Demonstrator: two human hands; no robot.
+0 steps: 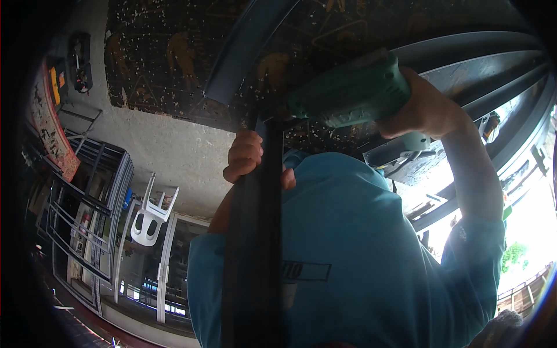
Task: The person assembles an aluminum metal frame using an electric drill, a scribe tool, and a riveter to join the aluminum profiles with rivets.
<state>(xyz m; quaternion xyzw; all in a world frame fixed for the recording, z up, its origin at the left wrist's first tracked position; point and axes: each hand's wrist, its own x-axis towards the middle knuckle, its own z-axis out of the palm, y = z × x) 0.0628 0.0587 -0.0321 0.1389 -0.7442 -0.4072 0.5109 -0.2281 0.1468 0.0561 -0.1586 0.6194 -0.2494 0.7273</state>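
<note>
My left hand point(244, 155) is closed around a dark metal bar point(253, 249), fingers on one side and thumb on the other. The bar runs from the bottom of the head view, in front of a blue shirt, up to the working spot. My right hand point(426, 110) grips a green power drill point(354, 90) at its rear. Its dark front end points left, right at the bar's upper end, just above my left hand. Shadow hides the exact contact there. A second dark metal profile point(246, 49) slants across the top.
A dark, speckled board point(162, 64) with orange markings lies beyond my hands. Long curved-looking metal bars point(464, 49) stretch along the upper right. At left are stacked metal frames point(96, 180), a white plastic chair point(149, 223) and a pale concrete floor point(180, 145).
</note>
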